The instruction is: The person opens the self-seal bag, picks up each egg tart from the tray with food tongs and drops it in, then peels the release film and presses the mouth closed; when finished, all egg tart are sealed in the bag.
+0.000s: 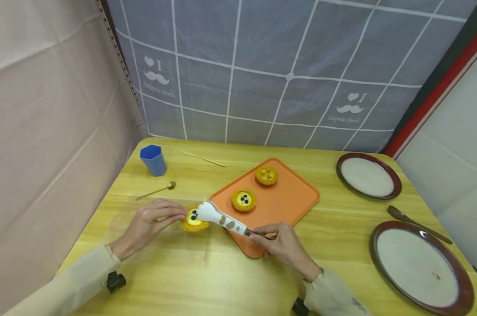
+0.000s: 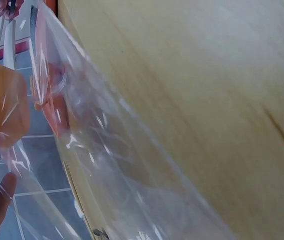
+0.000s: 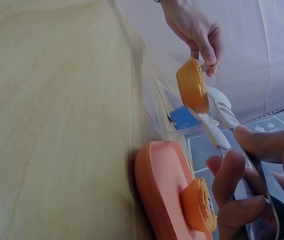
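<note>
My left hand (image 1: pixel 151 219) pinches the edge of a clear plastic bag (image 2: pixel 116 155), which hangs down beside the table. In my right hand (image 1: pixel 283 243) are white paw-shaped tongs (image 1: pixel 224 219) with brown spots. The tongs' tips grip a yellow egg tart (image 1: pixel 192 226) topped with dark berries, close to my left fingertips. In the left wrist view the bag's film overlaps this tart. Two more tarts sit on the orange tray (image 1: pixel 289 206): a berry-topped tart (image 1: pixel 244 200) and a plain-topped tart (image 1: pixel 267 176) behind it.
A blue cup (image 1: pixel 155 162) stands at the back left, near a gold spoon (image 1: pixel 159 191) and a thin yellow knife (image 1: pixel 202 158). On the right lie a smaller plate (image 1: pixel 366 175), a larger plate (image 1: pixel 416 263) and a dark wooden spoon (image 1: pixel 420 224).
</note>
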Tool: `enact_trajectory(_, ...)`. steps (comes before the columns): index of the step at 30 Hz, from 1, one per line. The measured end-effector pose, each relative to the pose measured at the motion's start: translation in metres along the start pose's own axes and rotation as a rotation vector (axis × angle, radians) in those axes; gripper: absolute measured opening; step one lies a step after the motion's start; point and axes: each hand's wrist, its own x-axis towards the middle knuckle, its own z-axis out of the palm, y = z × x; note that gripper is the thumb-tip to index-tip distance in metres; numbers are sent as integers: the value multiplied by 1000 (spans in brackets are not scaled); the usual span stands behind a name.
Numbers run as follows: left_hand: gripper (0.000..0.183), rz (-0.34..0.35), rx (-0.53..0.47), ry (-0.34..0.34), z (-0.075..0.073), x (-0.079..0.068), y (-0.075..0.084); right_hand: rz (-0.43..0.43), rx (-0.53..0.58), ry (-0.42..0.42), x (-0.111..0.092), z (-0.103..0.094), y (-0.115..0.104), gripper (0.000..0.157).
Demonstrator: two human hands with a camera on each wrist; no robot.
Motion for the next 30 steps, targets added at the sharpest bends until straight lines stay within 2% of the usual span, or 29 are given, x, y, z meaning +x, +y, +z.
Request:
enact_trajectory(6,40,-6,-14,-4,0,-1,0,-6,-48,21,2,1,3,29)
enact_trajectory(15,37,20,-38,-5,3,4,3,-97,-196,40,9,16,-3,29)
enact_trajectory(22,35,37,-69,-10,4,6,5,-183,-243,-9,23,30,-12,32)
enact_trajectory(30,35,47,-67,-9,4,7,6,-201,-225,-85,34,44,-21,34)
